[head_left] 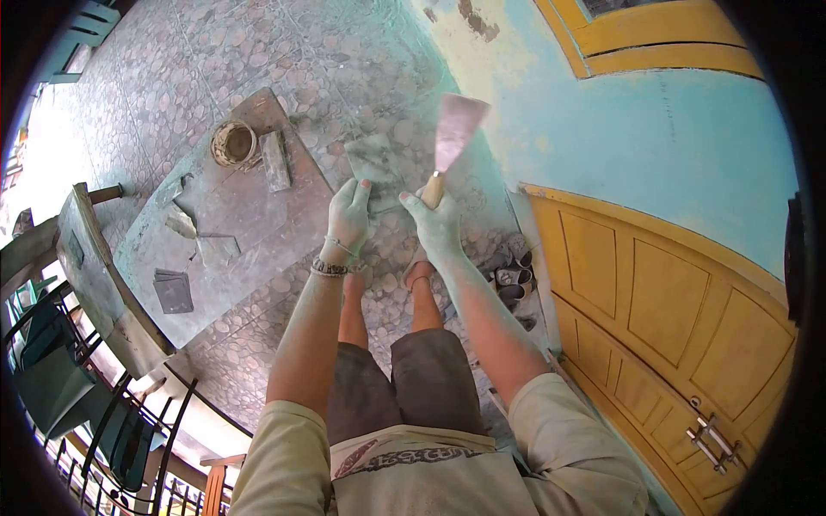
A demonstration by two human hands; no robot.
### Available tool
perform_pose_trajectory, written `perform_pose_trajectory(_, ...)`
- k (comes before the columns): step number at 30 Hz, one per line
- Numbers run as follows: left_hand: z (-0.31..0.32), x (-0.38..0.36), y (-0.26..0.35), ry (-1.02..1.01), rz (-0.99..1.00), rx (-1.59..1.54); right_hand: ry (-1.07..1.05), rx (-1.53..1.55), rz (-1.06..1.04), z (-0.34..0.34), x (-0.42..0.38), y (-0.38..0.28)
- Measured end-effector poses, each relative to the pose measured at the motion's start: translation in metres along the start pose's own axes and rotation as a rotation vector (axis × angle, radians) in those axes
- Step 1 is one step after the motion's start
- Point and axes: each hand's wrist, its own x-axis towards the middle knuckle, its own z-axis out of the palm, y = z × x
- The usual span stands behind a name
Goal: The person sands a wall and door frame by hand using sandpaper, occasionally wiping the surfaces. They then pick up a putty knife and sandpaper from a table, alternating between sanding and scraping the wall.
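My right hand (437, 225) is closed round the wooden handle of a putty knife (461, 129), its wide metal blade pointing up and away from me. In my left hand (348, 217), which is closed with the thumb on top, is a dusty grey-green sheet (376, 158) that looks like sandpaper; its lower part is partly behind the fingers. Pale dust coats both hands and forearms. The two hands are apart, side by side in front of my body, above the patterned tile floor.
A dusty board (258, 206) on the floor at left bears a bucket (233, 143), a flat block (275, 161), scraps and dark square sheets (173, 291). Shoes (514, 276) lie by the yellow door (662, 301). A turquoise wall (637, 129) rises at right; a railing (129, 396) stands at lower left.
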Motion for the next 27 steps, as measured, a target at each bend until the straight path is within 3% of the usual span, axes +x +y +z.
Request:
perform_pose_trajectory(3,-0.009,0.023,-0.013,0.061,0.185,0.234,-0.063,-0.037,0.128,-0.022,-0.016,-0.07)
perform_pose_trajectory(6,-0.001,0.027,-0.001,0.073,0.237,0.32,0.137,0.141,-0.419,-0.045,-0.037,-0.094)
perform_pose_trajectory(8,0.01,0.027,0.014,0.062,0.282,0.353,0.242,0.373,-0.633,-0.023,-0.04,-0.013)
perform_pose_trajectory(10,0.018,0.028,0.024,0.057,0.363,0.392,-0.161,-0.726,-0.203,-0.026,-0.032,0.059)
perform_pose_trajectory(13,-0.007,0.043,-0.004,0.177,0.385,0.523,0.116,-0.632,-0.153,-0.032,-0.044,0.063)
perform_pose_trajectory(14,-0.017,0.049,-0.008,0.175,0.335,0.536,0.18,-0.652,-0.291,-0.035,-0.038,0.035)
perform_pose_trajectory(16,-0.024,0.048,-0.022,0.129,0.205,0.558,0.115,-0.202,-0.037,-0.045,-0.044,-0.052)
perform_pose_trajectory(18,-0.015,0.044,-0.022,0.113,0.214,0.549,0.144,-0.037,-0.117,-0.039,-0.039,-0.061)
perform_pose_trajectory(20,0.001,0.037,-0.013,0.107,0.197,0.52,0.273,-0.168,-0.477,-0.02,-0.034,0.007)
perform_pose_trajectory(22,0.008,0.048,-0.023,0.089,0.228,0.409,-0.101,-0.881,-0.51,-0.033,-0.012,0.114)
perform_pose_trajectory(24,0.003,0.049,-0.02,0.091,0.221,0.406,-0.17,-0.978,-0.331,-0.032,-0.016,0.107)
perform_pose_trajectory(26,-0.004,0.048,-0.012,0.12,0.182,0.488,0.066,-0.478,-0.001,-0.04,-0.027,0.057)
perform_pose_trajectory(27,-0.004,0.045,-0.019,0.11,0.21,0.497,0.095,-0.315,-0.012,-0.042,-0.039,0.021)
